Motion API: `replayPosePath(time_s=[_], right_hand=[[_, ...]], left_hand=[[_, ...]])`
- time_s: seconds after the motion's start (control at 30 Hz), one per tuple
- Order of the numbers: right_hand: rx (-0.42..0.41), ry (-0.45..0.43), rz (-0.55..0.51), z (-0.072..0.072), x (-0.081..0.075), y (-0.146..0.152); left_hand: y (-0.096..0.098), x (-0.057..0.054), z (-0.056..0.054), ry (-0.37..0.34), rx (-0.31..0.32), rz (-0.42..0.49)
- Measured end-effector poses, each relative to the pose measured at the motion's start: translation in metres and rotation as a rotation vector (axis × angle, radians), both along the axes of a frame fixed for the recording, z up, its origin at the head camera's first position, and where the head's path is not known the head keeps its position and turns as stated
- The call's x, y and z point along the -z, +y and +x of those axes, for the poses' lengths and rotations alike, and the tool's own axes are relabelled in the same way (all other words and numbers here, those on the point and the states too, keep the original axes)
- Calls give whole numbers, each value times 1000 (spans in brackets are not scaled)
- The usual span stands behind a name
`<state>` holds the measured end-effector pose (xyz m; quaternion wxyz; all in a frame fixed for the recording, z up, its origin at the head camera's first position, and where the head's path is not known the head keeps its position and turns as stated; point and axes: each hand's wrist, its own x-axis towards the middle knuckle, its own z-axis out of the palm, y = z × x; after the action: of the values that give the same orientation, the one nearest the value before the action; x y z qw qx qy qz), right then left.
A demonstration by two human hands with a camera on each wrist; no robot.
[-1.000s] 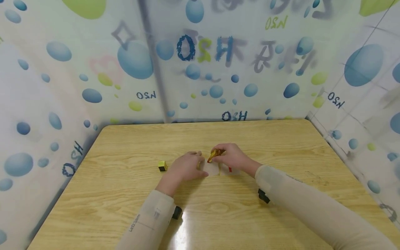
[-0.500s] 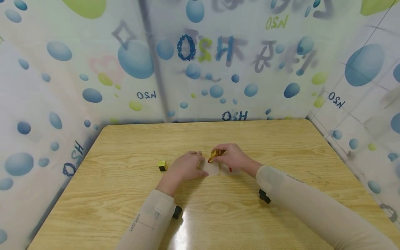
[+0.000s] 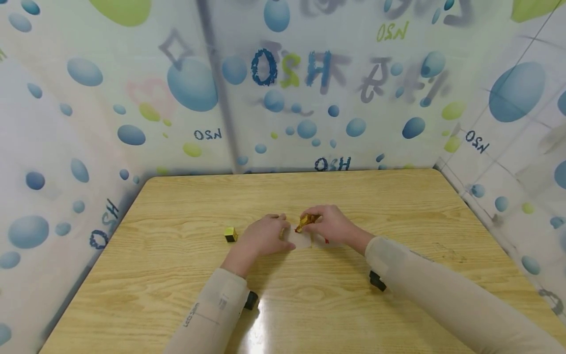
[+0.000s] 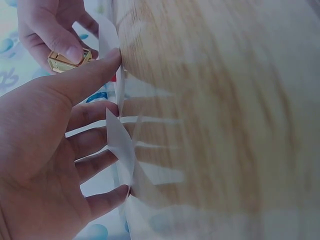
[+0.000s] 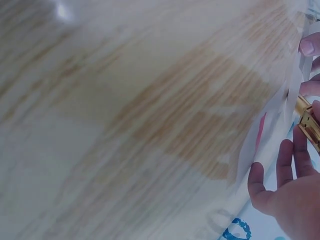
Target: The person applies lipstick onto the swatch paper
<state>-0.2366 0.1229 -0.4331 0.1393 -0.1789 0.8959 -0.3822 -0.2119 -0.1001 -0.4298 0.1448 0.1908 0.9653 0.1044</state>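
Note:
My right hand pinches a gold lipstick, its red tip angled down at white paper on the table. In the right wrist view, part of the lipstick's square gold case shows between the fingers. A red stroke marks the paper near that hand. My left hand rests on the left part of the paper with fingers spread, and its fingertips press the sheet, which has a raised, folded flap. The hand hides some of the paper.
A small gold and black cube-shaped cap stands left of my left hand. The wooden table runs back to a wall covering printed with bubbles. Black wrist devices sit under both sleeves.
My right hand has shifted slightly right and toward me with the lipstick, covering more of the red stroke. The left hand stays in place on the paper.

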Motion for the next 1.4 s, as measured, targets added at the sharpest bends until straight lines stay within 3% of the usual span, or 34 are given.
replayPosePath(time_s=[1.4], right_hand=[[-68, 39, -3, 25, 4, 12]], left_hand=[[0, -2, 1, -19, -21, 11]])
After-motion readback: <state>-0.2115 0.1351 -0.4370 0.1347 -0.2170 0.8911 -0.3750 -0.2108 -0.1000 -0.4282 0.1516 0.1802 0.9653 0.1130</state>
